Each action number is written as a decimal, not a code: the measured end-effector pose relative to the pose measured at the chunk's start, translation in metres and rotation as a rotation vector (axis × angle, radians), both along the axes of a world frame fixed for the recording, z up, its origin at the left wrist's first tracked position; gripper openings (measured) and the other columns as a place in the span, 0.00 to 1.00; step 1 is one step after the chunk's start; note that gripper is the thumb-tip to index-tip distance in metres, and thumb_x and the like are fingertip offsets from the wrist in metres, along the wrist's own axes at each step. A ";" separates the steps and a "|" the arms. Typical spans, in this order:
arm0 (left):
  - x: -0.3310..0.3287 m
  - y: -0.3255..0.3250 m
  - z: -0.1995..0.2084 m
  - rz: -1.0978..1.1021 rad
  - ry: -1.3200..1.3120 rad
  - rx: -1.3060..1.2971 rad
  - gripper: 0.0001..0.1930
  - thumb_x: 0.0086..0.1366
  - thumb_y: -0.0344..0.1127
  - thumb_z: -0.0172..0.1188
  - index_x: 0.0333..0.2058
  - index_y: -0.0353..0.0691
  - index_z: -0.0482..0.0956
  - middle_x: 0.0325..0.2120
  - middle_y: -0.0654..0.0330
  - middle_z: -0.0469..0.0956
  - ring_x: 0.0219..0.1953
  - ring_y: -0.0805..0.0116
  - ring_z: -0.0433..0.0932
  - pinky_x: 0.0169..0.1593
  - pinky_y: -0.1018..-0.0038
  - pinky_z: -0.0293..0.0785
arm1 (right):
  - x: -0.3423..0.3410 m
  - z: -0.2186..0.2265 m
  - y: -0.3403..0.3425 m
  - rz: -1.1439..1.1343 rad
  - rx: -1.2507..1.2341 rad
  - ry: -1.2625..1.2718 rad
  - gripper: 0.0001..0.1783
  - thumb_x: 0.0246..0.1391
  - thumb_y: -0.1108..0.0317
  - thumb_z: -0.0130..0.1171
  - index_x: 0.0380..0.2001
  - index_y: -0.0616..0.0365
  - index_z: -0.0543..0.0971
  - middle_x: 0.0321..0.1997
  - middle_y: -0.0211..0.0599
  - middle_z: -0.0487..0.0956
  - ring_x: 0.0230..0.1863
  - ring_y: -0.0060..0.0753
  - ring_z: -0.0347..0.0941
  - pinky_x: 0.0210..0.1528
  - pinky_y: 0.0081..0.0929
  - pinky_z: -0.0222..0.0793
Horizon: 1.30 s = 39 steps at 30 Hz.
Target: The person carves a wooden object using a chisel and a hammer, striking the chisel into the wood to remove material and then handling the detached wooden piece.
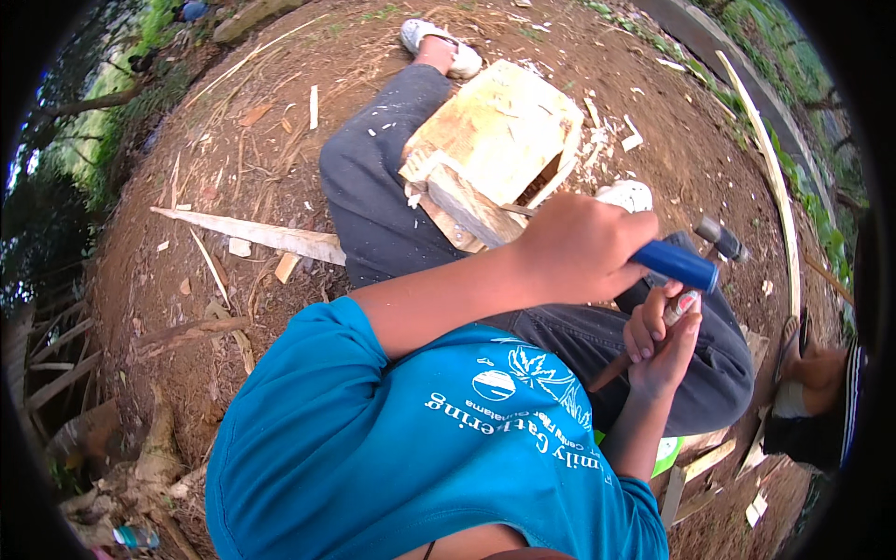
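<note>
My left hand (588, 247) is wrapped round a chisel by its blue handle (679, 266). A short stretch of its metal blade shows beyond my fist, near a rough grey-brown wood piece (471, 205). That piece leans against a big pale wooden block (499, 126) with a hollow in its side, standing between my legs. My right hand (661, 336) is closed round a brown handle just below the chisel's butt. The handle lines up with a metal hammer head (721, 238) past the blue handle; part of its length is hidden. Something white and red shows by my thumb.
Wood chips and offcuts litter the brown soil. A long pointed slat (252, 231) lies by my left leg, and a long thin strip (770, 168) curves along the right. Another person's leg (817, 383) is close at the right edge. Boards (695, 471) lie beside my right elbow.
</note>
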State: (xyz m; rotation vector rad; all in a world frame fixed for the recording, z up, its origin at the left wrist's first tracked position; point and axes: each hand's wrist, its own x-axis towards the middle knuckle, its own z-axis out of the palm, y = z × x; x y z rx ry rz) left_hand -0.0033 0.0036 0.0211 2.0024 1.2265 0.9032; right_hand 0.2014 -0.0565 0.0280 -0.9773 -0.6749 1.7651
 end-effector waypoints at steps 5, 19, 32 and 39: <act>-0.003 0.005 -0.004 0.039 -0.001 0.006 0.12 0.53 0.36 0.70 0.32 0.42 0.75 0.21 0.55 0.80 0.23 0.52 0.82 0.26 0.61 0.75 | -0.004 0.004 0.003 0.002 -0.017 -0.006 0.31 0.64 0.38 0.59 0.49 0.55 0.66 0.23 0.21 0.62 0.14 0.09 0.52 0.12 0.12 0.50; -0.036 0.014 -0.013 0.074 0.042 0.011 0.11 0.52 0.37 0.70 0.28 0.44 0.76 0.19 0.56 0.78 0.24 0.51 0.81 0.27 0.60 0.74 | -0.006 0.001 0.004 0.021 0.010 -0.040 0.29 0.66 0.41 0.58 0.50 0.56 0.66 0.22 0.21 0.62 0.14 0.10 0.52 0.12 0.13 0.49; -0.039 0.011 -0.025 0.074 0.134 0.019 0.10 0.52 0.38 0.69 0.28 0.44 0.76 0.19 0.56 0.78 0.24 0.51 0.81 0.26 0.60 0.74 | -0.010 0.010 -0.015 -0.008 0.166 -0.299 0.16 0.76 0.51 0.44 0.45 0.53 0.67 0.20 0.23 0.59 0.14 0.13 0.51 0.14 0.16 0.48; -0.052 0.016 -0.039 0.094 0.239 0.035 0.10 0.51 0.37 0.69 0.28 0.45 0.77 0.19 0.57 0.79 0.24 0.51 0.81 0.27 0.59 0.75 | -0.019 0.004 -0.011 0.038 0.089 -0.308 0.20 0.74 0.50 0.48 0.46 0.58 0.68 0.19 0.24 0.60 0.15 0.15 0.53 0.15 0.18 0.51</act>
